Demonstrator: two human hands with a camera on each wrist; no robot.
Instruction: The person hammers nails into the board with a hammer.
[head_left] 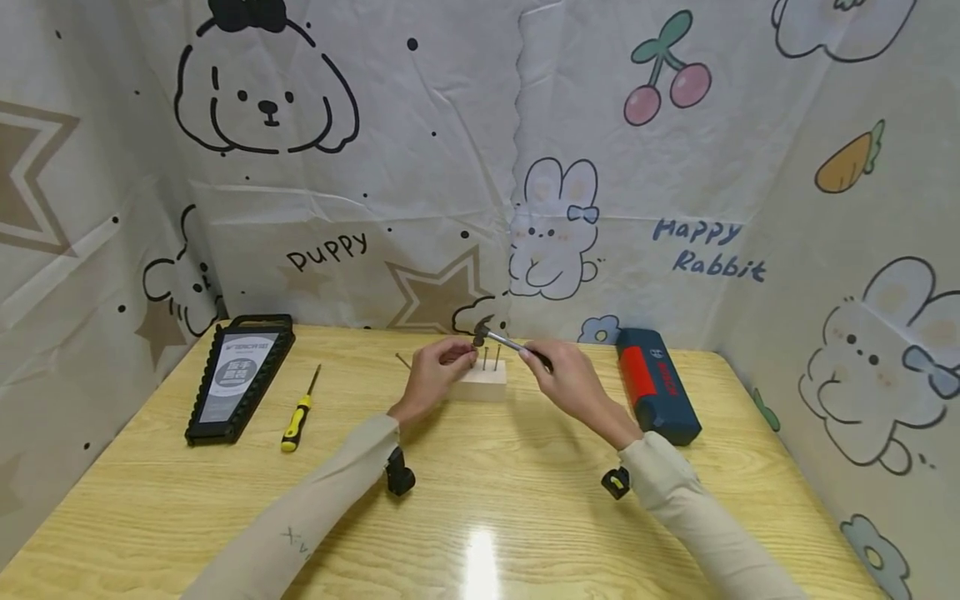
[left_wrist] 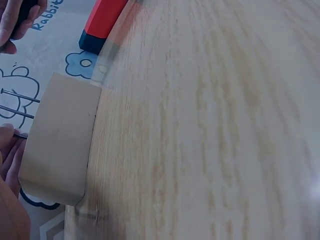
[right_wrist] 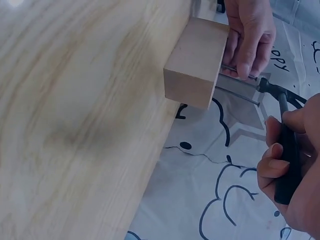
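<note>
A pale wooden block (head_left: 483, 385) (left_wrist: 60, 142) (right_wrist: 195, 62) stands on the table's far middle with nails (head_left: 491, 358) (left_wrist: 20, 102) sticking up from its top. My left hand (head_left: 438, 371) (right_wrist: 250, 37) pinches one nail (right_wrist: 232, 69) upright at the block's left end. My right hand (head_left: 566, 377) (right_wrist: 287, 175) grips the black handle of a small hammer (head_left: 495, 336) (right_wrist: 280, 107), whose head hovers just above the pinched nail.
A yellow-handled screwdriver (head_left: 298, 412) and a black tool case (head_left: 240, 375) lie at the left. A blue and red case (head_left: 656, 385) (left_wrist: 100, 22) sits right of the block. A loose nail (head_left: 402, 361) lies behind my left hand. Printed cloth walls enclose the table (head_left: 480, 508).
</note>
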